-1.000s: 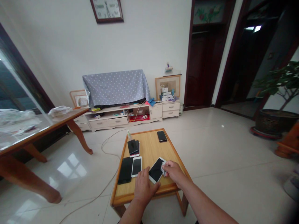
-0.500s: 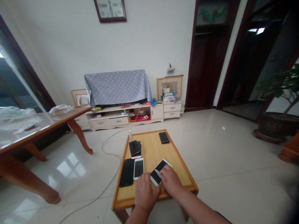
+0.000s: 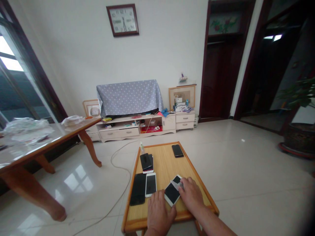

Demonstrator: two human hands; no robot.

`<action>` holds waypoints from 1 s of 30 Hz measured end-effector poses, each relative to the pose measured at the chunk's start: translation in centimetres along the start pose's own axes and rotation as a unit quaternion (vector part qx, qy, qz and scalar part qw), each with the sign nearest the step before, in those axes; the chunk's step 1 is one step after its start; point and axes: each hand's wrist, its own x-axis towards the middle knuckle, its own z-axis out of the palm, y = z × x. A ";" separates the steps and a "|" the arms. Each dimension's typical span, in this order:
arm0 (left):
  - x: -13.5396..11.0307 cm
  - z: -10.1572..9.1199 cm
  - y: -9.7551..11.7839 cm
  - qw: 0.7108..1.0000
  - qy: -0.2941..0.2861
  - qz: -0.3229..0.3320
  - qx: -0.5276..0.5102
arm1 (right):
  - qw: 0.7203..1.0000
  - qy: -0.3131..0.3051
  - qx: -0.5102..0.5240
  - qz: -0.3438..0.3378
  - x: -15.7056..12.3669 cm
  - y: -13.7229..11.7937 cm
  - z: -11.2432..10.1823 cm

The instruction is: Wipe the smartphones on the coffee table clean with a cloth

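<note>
A white smartphone with a dark screen (image 3: 173,195) lies slanted on the small wooden table (image 3: 164,160). My left hand (image 3: 159,209) steadies its near-left corner, fingers at one edge and thumb at the other. My right hand (image 3: 192,194) is closed on a whitish cloth or tissue (image 3: 175,184), which touches the screen; its exact kind is unclear. Left of my hands lie a second white smartphone (image 3: 151,185) and a large black tablet-like device (image 3: 138,189). Beyond them is a small stack of phones (image 3: 146,161). One more black phone (image 3: 177,150) rests at the far right corner.
A small clear bottle (image 3: 142,147) stands at the table's far left corner. A cable (image 3: 123,193) runs over the floor to the left. Further left stands a larger table (image 3: 73,131) with plastic bags. A low white cabinet (image 3: 120,132) is along the wall.
The camera view has tilted up a little. My right hand with the cloth has shifted slightly toward the phone's right side. My left hand stays at the phone's corner.
</note>
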 end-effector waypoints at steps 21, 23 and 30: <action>-0.5 -0.9 0.0 0.992 0.049 0.110 0.041 | 0.865 -0.106 0.486 0.059 -2.3 -4.0 0.9; -0.5 -1.2 0.1 0.992 0.053 0.112 0.035 | 0.853 -0.107 0.506 0.072 -2.7 -4.9 0.9; -0.3 -1.7 -0.1 0.989 0.054 0.137 0.019 | 0.867 -0.085 0.486 0.066 -2.8 -5.4 1.2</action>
